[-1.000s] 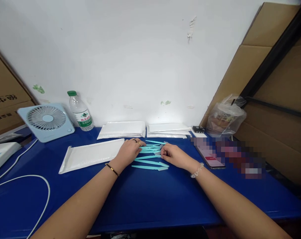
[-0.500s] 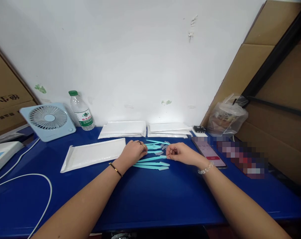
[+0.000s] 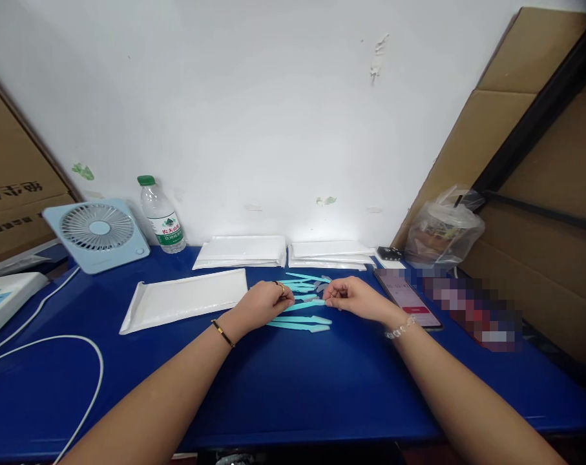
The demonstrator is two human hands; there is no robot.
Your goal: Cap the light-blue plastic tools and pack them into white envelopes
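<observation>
Pinching turquoise eyebrow razor (image 3: 308, 304) with right hand (image 3: 349, 297), can't tell with left hand (image 3: 267, 302); apparently arranging, next wanting steadiness above 2 nearside razors (image 3: 300, 319).

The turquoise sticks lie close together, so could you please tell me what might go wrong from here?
Some turquoise sticks might be nudged, lying so near the right hand. The left hand hides some ends, so a slip could go unseen. The phone near the right hand might be bumped.
</observation>
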